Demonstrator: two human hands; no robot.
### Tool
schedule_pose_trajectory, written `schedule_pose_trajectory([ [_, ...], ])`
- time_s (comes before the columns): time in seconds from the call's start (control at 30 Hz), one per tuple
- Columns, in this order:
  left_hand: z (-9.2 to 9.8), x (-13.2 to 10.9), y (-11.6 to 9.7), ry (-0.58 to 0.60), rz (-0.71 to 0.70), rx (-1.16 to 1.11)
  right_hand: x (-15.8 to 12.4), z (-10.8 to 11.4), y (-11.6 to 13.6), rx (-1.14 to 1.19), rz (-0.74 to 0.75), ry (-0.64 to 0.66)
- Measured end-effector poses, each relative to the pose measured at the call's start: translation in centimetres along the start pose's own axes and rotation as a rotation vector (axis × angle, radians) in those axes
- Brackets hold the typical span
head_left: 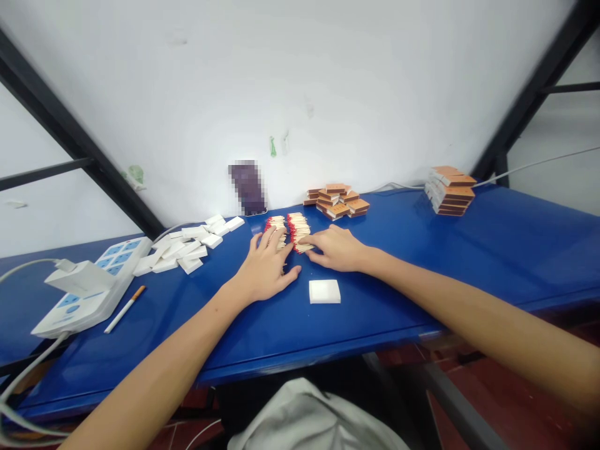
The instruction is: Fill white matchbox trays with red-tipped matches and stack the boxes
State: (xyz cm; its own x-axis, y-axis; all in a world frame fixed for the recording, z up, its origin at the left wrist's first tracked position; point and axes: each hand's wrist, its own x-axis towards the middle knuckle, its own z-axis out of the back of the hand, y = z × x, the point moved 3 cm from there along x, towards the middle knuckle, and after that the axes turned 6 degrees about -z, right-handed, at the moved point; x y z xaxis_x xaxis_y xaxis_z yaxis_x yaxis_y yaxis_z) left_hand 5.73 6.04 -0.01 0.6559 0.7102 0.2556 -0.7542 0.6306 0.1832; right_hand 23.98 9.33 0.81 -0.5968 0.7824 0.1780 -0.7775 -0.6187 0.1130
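Bright, even light washes the white wall (375, 81) before us and leaves a soft sheen on the blue table (412, 234), shadow pooling beneath; wide-angle distortion stretches the edges, and coarse pixels mask a dark object (249, 187).

Both forearms (182, 340) are bare; the garment (309, 419) is light grey and creased.

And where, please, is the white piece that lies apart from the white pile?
In the head view, the white piece lies just right of centre, on the near side of the right hand.
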Motion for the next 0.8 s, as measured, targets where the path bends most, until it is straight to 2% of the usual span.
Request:
schedule_pose_trajectory([
  [0.23, 0.12, -0.04, -0.09, -0.035, -0.024, -0.015, 0.01, 0.00, 0.02, -0.002, -0.004, 0.011],
  [0.8, 0.04, 0.00, -0.01, -0.036, -0.042, 0.012, 0.06, -0.19, -0.07, -0.028, 0.019, 0.041],
])
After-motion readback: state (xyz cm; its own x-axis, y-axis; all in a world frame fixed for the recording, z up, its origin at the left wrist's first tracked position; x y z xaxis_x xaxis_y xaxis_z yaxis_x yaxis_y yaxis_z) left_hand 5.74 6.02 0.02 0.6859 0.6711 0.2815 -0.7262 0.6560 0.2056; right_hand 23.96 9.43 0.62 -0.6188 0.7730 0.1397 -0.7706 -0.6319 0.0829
